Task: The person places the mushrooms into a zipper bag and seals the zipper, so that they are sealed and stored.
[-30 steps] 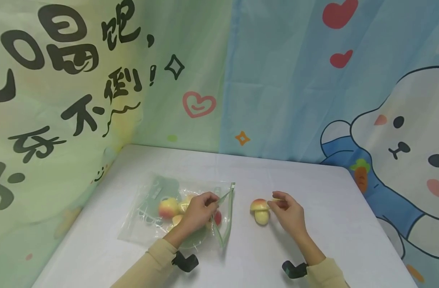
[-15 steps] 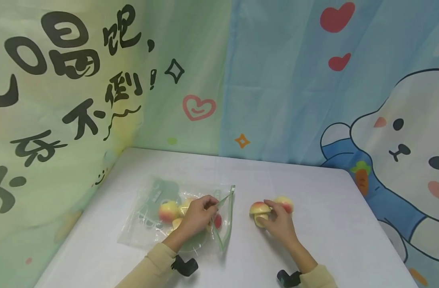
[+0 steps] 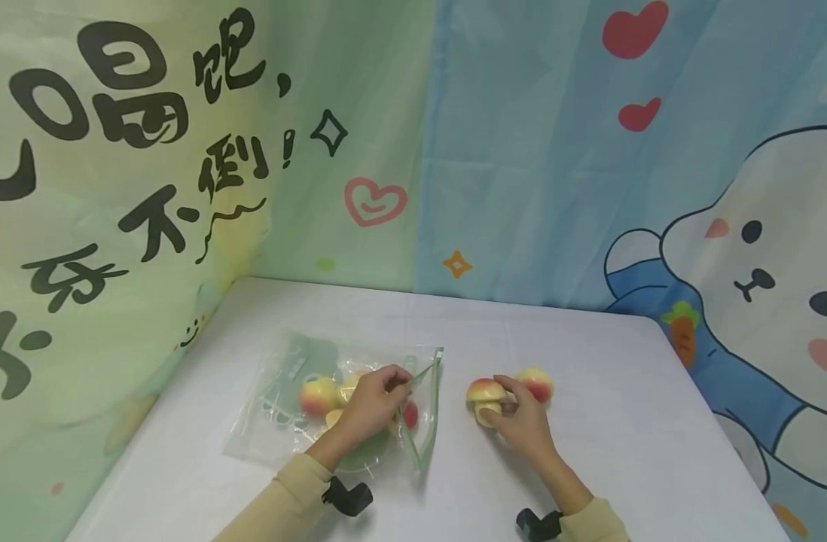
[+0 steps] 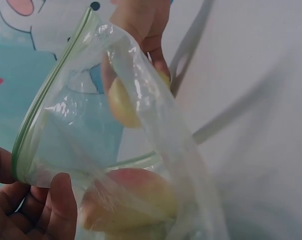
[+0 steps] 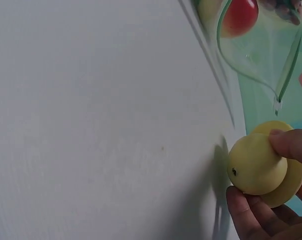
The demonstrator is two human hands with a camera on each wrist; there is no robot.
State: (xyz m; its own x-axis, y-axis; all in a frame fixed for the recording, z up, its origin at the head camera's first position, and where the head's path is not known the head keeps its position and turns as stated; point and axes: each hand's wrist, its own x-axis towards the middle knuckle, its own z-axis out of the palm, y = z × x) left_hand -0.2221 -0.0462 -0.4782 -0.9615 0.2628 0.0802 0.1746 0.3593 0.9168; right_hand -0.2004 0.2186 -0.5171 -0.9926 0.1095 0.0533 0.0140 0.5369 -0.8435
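My right hand pinches a toy mushroom between thumb and fingers, to the right of a clear zip bag. The mushroom has a red-and-yellow cap and a pale yellow stem, seen end-on in the right wrist view. At the bag's mouth, my left hand pinches the green zip edge and keeps the opening apart. Inside the bag lie several toy pieces, among them a yellow-and-red round one and a red one. My left forearm and hand hide part of the contents.
Just behind my right hand, a yellow-and-red round toy sits on the white table. A printed cloth backdrop rises along the table's back and left edges. Each wrist carries a small black camera mount.
My right hand has come from the round toy behind to the mushroom, gripped it and shifted it slightly left. The left hand stays at the bag's mouth.
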